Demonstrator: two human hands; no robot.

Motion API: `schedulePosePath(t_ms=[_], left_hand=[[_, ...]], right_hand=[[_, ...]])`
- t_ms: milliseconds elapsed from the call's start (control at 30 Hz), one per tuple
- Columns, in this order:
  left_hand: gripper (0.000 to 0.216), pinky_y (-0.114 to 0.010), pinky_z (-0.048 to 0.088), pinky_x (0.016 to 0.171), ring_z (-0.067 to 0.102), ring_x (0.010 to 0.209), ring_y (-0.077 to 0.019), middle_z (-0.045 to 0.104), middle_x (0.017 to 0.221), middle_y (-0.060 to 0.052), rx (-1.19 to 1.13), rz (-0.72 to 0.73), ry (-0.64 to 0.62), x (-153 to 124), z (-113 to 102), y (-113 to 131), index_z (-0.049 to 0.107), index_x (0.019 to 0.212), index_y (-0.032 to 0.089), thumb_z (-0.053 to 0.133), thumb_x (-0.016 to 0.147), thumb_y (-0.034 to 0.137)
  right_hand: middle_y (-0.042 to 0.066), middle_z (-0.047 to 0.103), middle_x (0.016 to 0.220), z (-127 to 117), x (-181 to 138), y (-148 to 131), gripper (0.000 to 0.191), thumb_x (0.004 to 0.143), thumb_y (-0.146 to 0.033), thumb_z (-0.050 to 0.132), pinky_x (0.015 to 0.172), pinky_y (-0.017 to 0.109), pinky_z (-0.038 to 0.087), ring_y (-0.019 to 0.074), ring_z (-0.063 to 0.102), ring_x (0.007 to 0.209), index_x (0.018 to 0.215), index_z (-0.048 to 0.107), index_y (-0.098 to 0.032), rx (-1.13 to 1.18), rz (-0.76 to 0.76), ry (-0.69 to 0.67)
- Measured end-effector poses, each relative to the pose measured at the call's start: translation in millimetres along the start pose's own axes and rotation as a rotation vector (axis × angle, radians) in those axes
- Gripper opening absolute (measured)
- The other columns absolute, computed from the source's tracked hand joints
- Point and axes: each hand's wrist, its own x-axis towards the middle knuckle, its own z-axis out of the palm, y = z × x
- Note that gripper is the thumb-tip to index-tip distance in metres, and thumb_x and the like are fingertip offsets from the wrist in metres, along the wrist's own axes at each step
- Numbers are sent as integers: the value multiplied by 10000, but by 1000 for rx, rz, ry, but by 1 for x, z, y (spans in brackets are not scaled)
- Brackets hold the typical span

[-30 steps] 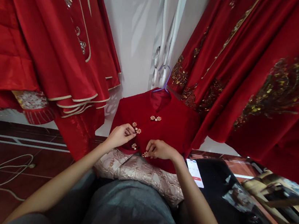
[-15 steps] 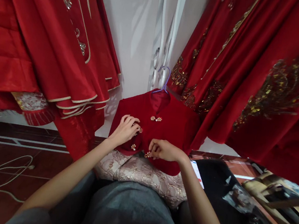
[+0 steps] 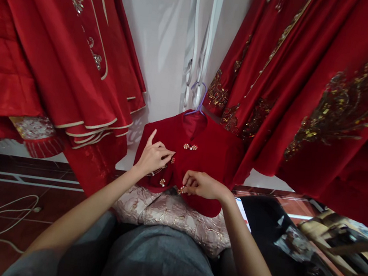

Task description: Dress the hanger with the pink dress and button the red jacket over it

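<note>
A small red jacket (image 3: pixel 214 153) on a purple hanger (image 3: pixel 198 99) lies over my lap, its front fastened with pearl-and-gold clasps (image 3: pixel 190 147). My left hand (image 3: pixel 152 157) rests on the jacket's left front, thumb and fingers pinched at a clasp there, index finger raised. My right hand (image 3: pixel 200 185) is closed on a gold clasp at the lower front edge. A pale brocade skirt (image 3: pixel 174 213) lies under the jacket on my grey-trousered knees.
Long red embroidered gowns hang at left (image 3: pixel 63 49) and right (image 3: pixel 312 91) against a white wall. A phone (image 3: pixel 240 209) lies on a black bag at right. White cable (image 3: pixel 0 218) trails over the red floor tiles at left. Wooden furniture stands at lower right.
My left hand moved up from the lower clasp to the jacket's left front and its index finger lifted. My right hand shifted slightly up, still pinching the lower clasp.
</note>
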Motion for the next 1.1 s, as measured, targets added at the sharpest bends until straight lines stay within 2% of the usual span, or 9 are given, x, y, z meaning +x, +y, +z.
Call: schedulePosePath(t_ms=[167,300,500,733,867,933,1000,1067,1100], left_hand=[[238,-484,323,1092,566,988,-190,677,1036,-35,-19,47,-67,32,0,16,704,1048,236,529,892,278],[208,-525,291,1084,497,1078,-256,594,1091,-98,133,70,-119,58,15,29,709,959,187,547,881,293],[155,-566,235,1111,515,1012,-248,595,978,-86,167,146,-187,78,31,26,671,866,157,555,863,259],[199,-570,182,1160,557,840,-186,616,809,-32,163,276,-133,73,24,26,626,898,168,436,913,225],[210,-582,167,1165,566,780,-172,624,755,-10,232,302,-95,69,20,22,630,891,184,422,919,177],[224,-590,151,1165,576,768,-170,631,753,-7,237,274,-89,68,19,21,624,917,184,401,937,193],[232,-589,161,1156,587,752,-175,641,768,-16,210,209,-91,66,18,21,609,970,174,382,950,222],[242,-581,218,1122,604,816,-212,657,864,-65,201,93,-64,64,17,24,581,1071,147,399,934,227],[280,-575,250,1095,604,891,-245,654,951,-107,216,16,-35,62,18,25,555,1142,129,414,913,206]], right_hand=[[9,696,692,-11,-14,-1,168,721,-65,559,613,256,492,148,671,654,845,537,-176,-26,91,-162],[46,725,815,-22,-25,-2,169,744,-86,558,660,256,510,145,682,746,890,569,-171,-38,109,-123],[82,722,933,-36,-36,-2,218,839,-319,593,750,303,529,166,674,856,991,579,-163,-41,91,2],[101,707,949,-44,-44,-2,247,844,-339,596,792,328,526,184,664,895,1005,584,-153,-31,91,43],[68,680,838,-44,-39,0,232,831,-347,613,759,341,547,166,651,779,962,589,-158,44,88,105],[64,662,841,-44,-26,-2,224,828,-366,612,749,347,564,158,638,752,928,581,-168,131,46,204],[87,653,959,-42,-5,-8,243,850,-406,572,786,351,572,166,636,826,949,568,-184,223,-26,427],[107,619,1149,-37,20,-16,325,907,-458,466,910,353,537,177,618,1010,1096,537,-204,328,-72,697],[114,582,1251,-34,31,-20,381,930,-468,418,989,353,492,182,580,1132,1198,496,-208,378,-83,723]])
